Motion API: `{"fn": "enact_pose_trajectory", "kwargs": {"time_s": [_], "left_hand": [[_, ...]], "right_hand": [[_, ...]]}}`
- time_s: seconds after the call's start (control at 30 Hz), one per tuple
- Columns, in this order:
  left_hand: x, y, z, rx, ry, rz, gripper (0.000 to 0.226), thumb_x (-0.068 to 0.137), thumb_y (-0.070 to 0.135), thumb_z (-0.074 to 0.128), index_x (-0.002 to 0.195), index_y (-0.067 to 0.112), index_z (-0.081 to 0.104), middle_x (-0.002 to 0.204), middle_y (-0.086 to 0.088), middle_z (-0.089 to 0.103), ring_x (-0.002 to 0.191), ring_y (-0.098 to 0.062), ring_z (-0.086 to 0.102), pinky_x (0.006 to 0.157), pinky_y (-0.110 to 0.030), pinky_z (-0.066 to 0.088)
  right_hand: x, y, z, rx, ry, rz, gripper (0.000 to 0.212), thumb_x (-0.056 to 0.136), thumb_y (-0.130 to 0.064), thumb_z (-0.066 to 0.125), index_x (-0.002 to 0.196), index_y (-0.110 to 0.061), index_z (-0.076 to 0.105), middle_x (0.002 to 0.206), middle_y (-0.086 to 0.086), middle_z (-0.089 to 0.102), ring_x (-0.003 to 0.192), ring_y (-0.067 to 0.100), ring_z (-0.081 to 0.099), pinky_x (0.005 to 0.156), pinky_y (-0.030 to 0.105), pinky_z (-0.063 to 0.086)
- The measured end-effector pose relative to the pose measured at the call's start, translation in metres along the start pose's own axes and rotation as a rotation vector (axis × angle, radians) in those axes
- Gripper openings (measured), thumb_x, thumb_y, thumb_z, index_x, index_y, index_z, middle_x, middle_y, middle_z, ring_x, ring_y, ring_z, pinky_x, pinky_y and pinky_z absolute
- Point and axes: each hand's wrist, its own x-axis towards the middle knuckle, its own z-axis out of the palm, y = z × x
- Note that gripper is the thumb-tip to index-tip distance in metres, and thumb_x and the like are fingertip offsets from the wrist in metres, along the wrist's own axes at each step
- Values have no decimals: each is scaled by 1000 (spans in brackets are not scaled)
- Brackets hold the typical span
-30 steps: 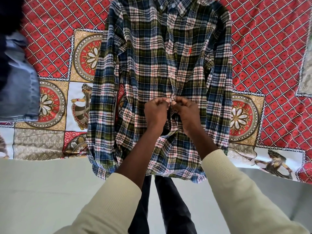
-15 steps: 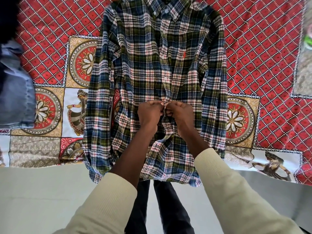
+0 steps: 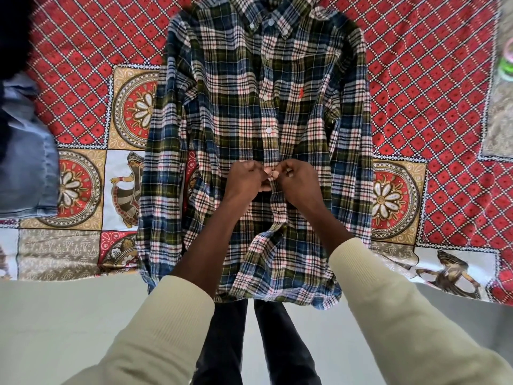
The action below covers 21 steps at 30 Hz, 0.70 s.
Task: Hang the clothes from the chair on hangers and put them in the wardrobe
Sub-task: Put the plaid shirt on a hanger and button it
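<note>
Shirt: 1 plaid shirt (image 3: pixel 249 112) lies face up on the patterned bedspread (image 3: pixel 433 79), collar away from the person and hem hanging over the bed's near edge, so the whole front placket is within reach of both hands.
Sleeves: 2, laid straight down along the shirt's sides, which keeps them off the placket.
Left hand: the left hand (image 3: pixel 245 179) has its fingers curled tight, pinching the placket edge at about waist level, from its own side.
Right hand: the right hand (image 3: pixel 298 179) is curled the same way, thumb and fingertips pinching the opposite edge, the 2 hands almost touching knuckle to knuckle.
Why so close: my reading is that a button is being worked through its hole here. The button itself is hidden between the fingertips.
Buttons: 5 small white ones (image 3: pixel 268 130) can be counted above the hands, the upper ones hard to make out. Below the hands the front gapes and puckers, so I judge that part not yet fastened.
Other clothes: 1 blue denim garment (image 3: pixel 26 168) lies at the bed's left edge, well apart from the shirt.
Hangers: 0 in view. The wardrobe and the chair do not show either.
Far right: some pink and green rings (image 3: pixel 506 62) lie at the frame's edge, too blurred to count.
Stage: early for this shirt, I would say, since it is not yet on a hanger.
</note>
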Motion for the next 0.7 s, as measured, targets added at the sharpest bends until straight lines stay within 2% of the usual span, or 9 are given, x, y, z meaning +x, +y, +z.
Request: {"fn": "enact_pose_trajectory", "kwargs": {"time_s": [0.07, 0.17, 0.23, 0.3, 0.4, 0.47, 0.53, 0.57, 0.7], "left_hand": [[-2, -4, -1, -120, 5, -59, 17, 91, 3, 65, 75, 7, 63, 84, -7, 68, 84, -20, 67, 71, -38, 61], [-5, -10, -2, -202, 50, -92, 10, 90, -3, 63, 89, 7, 63, 90, -6, 68, 81, -19, 64, 60, -29, 54], [-5, -10, -6, -250, 37, -86, 28, 87, -5, 65, 112, 5, 59, 93, -9, 68, 73, -18, 64, 56, -27, 52], [-3, -9, -8, -225, -1, -33, 40, 86, -3, 68, 123, 5, 55, 94, -10, 70, 71, -17, 66, 58, -26, 55], [-5, -11, -10, -177, -17, 21, 34, 95, 7, 60, 128, 13, 56, 101, -7, 71, 86, -16, 70, 71, -30, 60], [-11, -16, -14, -171, 26, 42, 28, 97, 8, 56, 125, 13, 58, 103, -8, 72, 90, -19, 70, 74, -32, 60], [-21, -27, -20, -109, 92, 65, 18, 99, 12, 54, 115, 13, 61, 98, -9, 73, 86, -21, 70, 70, -33, 59], [-28, -34, -22, -51, 108, 74, 14, 100, 16, 52, 110, 14, 62, 93, -8, 73, 83, -22, 70, 70, -35, 58], [-53, -65, -21, 216, 55, 135, 13, 100, 21, 53, 102, 17, 65, 89, -4, 72, 78, -17, 70, 74, -41, 59]], "right_hand": [[-1, 0, 0, 32, -29, 20, 8, 91, -7, 63, 84, -10, 67, 74, -3, 63, 52, 10, 48, 39, 16, 36], [1, 2, -4, 263, -166, 168, 8, 93, -7, 62, 87, -8, 67, 76, 5, 62, 64, 16, 50, 53, 23, 41], [4, 3, -10, 437, -245, 265, 7, 92, -5, 61, 88, -6, 67, 76, 5, 63, 66, 14, 53, 62, 26, 44], [4, 5, -9, 448, -166, 256, 8, 93, -7, 62, 86, -6, 67, 74, 5, 64, 64, 13, 56, 61, 27, 46], [-11, 4, 6, 129, 114, 75, 17, 93, -28, 63, 90, -11, 64, 80, 2, 64, 66, 12, 56, 59, 27, 46], [-30, 5, 16, -229, 192, -62, 40, 88, -41, 66, 112, -11, 58, 108, 4, 59, 90, 15, 55, 73, 30, 49], [-49, 9, 22, -451, 135, -116, 54, 86, -33, 70, 128, -8, 46, 126, 10, 49, 109, 22, 50, 89, 34, 50], [-56, 13, 23, -467, 115, -112, 53, 86, -24, 68, 130, -7, 43, 127, 12, 48, 110, 24, 50, 91, 36, 50], [-76, 23, 14, -455, 235, -66, 43, 86, -6, 59, 127, -6, 46, 118, 14, 54, 87, 25, 55, 65, 32, 45]]}}
